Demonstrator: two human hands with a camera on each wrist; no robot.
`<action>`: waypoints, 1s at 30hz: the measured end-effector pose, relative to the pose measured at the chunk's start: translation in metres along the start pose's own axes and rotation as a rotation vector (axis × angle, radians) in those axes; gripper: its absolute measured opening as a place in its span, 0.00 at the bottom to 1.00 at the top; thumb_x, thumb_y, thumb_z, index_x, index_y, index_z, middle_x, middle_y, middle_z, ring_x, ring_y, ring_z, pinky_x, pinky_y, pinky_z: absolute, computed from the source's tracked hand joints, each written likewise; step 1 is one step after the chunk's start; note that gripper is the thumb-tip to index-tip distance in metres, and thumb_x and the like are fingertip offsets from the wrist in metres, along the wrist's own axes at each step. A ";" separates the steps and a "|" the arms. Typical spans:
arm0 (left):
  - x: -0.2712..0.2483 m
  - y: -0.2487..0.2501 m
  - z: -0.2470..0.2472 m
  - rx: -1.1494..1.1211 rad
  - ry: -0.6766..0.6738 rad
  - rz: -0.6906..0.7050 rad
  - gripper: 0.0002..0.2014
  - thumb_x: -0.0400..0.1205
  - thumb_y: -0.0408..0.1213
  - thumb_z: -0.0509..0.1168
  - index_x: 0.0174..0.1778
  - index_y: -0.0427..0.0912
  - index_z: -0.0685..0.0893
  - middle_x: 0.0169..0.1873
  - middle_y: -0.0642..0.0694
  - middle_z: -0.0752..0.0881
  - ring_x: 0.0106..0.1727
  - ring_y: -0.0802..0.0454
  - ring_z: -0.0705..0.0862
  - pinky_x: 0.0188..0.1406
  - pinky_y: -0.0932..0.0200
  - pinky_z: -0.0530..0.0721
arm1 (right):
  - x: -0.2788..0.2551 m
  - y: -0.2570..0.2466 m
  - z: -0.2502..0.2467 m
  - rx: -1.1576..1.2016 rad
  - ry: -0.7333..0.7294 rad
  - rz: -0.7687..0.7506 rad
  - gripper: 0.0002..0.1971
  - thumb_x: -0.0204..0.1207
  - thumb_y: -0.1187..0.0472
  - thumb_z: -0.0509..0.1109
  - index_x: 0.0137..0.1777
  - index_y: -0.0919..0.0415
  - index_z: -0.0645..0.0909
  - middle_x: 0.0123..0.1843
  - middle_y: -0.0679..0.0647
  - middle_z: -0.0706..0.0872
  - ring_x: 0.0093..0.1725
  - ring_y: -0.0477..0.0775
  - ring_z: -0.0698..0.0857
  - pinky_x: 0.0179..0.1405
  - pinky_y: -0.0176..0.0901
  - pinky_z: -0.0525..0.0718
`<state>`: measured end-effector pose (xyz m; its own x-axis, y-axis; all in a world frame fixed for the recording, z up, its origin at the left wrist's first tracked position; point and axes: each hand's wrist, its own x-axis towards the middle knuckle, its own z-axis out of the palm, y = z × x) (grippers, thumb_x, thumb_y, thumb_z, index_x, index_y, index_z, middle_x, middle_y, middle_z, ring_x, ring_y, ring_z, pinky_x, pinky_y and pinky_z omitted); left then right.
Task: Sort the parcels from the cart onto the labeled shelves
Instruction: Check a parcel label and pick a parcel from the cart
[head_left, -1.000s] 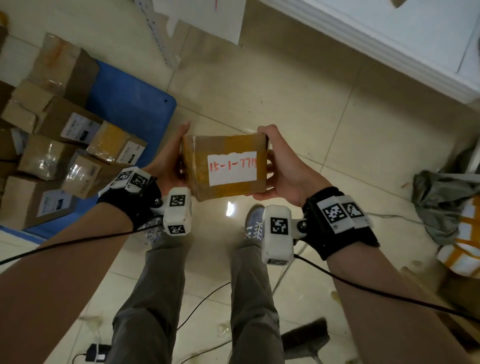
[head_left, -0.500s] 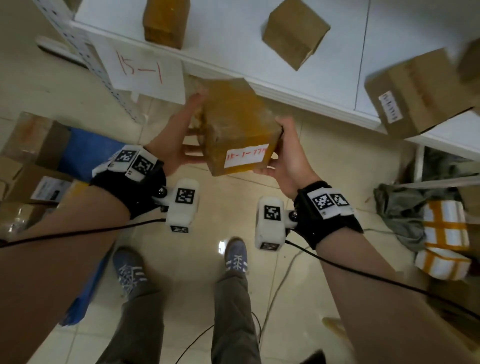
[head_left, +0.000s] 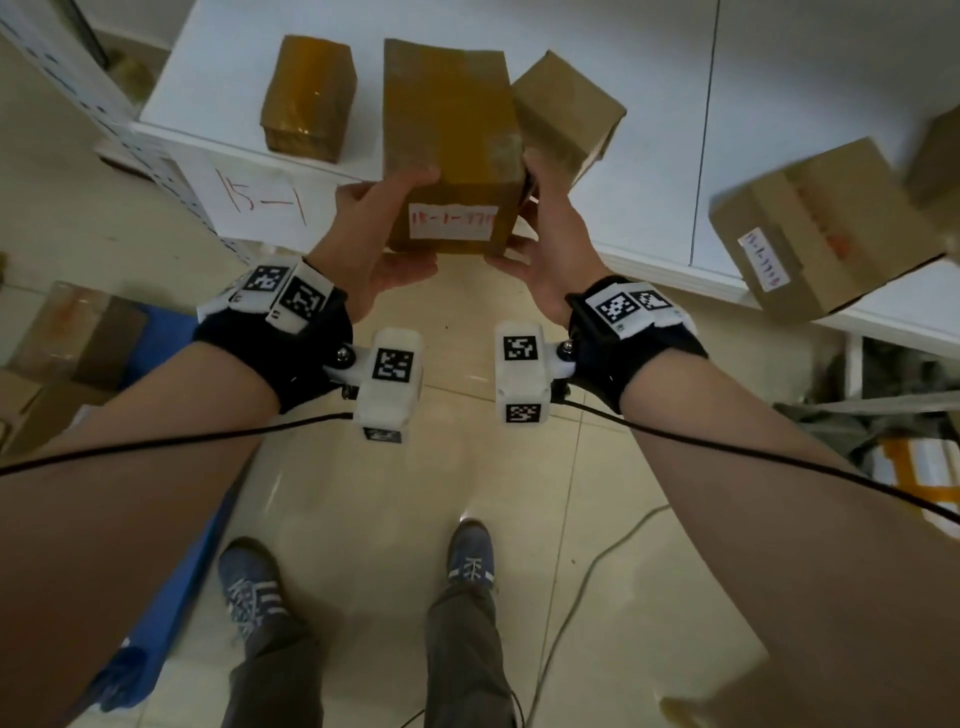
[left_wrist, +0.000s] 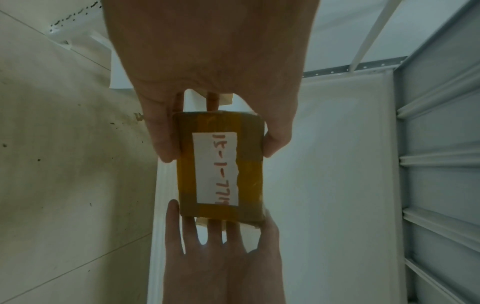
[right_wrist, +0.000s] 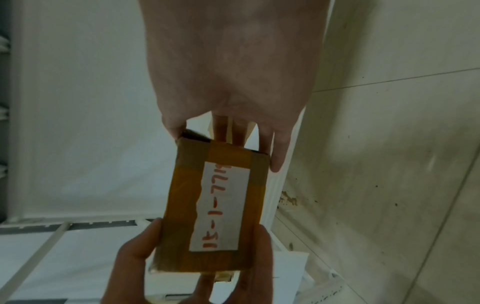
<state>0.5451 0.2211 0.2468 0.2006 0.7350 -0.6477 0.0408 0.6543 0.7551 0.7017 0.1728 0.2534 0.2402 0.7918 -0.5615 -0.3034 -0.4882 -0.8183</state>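
With both hands, left (head_left: 382, 244) and right (head_left: 545, 244), clamped on its sides, I have swung the parcel (head_left: 449, 150) from over the floor to the 15-1 shelf (head_left: 779, 104), ready to set down.

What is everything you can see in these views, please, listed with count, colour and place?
held parcel: one, brown with yellow tape and a white label in red writing, between both hands over the shelf edge
parcels on shelf: three in clear view, brown, one left of the held parcel, one right behind it, one far right
shelf: one, white, top of head view
shelf sign: one, white with red writing, hanging from the shelf's front edge
cart parcels: several, brown, far left on the blue cart
shoes: two, blue, on the tiled floor
hands: left hand and right hand, each gripping a side of the held parcel
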 end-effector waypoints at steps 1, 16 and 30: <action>0.006 0.002 0.001 -0.030 0.008 0.018 0.37 0.75 0.53 0.76 0.75 0.46 0.68 0.59 0.41 0.85 0.59 0.43 0.87 0.51 0.48 0.92 | 0.007 -0.001 -0.001 -0.001 -0.002 -0.008 0.21 0.87 0.38 0.56 0.69 0.48 0.78 0.69 0.52 0.86 0.70 0.60 0.83 0.71 0.61 0.81; 0.107 0.048 0.018 0.014 0.154 0.000 0.07 0.83 0.43 0.70 0.49 0.46 0.80 0.47 0.47 0.85 0.52 0.48 0.87 0.50 0.58 0.91 | 0.063 -0.001 -0.032 0.255 -0.013 0.127 0.28 0.88 0.37 0.56 0.79 0.53 0.76 0.76 0.58 0.80 0.71 0.65 0.82 0.72 0.62 0.82; 0.090 -0.021 -0.036 -0.087 0.220 0.085 0.27 0.78 0.47 0.76 0.68 0.38 0.79 0.56 0.42 0.84 0.50 0.47 0.89 0.45 0.60 0.91 | 0.046 0.066 0.002 0.211 -0.003 0.264 0.26 0.89 0.42 0.57 0.71 0.62 0.82 0.66 0.65 0.88 0.63 0.65 0.88 0.61 0.56 0.90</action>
<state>0.5266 0.2799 0.1696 -0.0185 0.8025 -0.5963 -0.0534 0.5948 0.8021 0.6911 0.1773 0.1738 0.1256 0.6493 -0.7501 -0.5393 -0.5899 -0.6010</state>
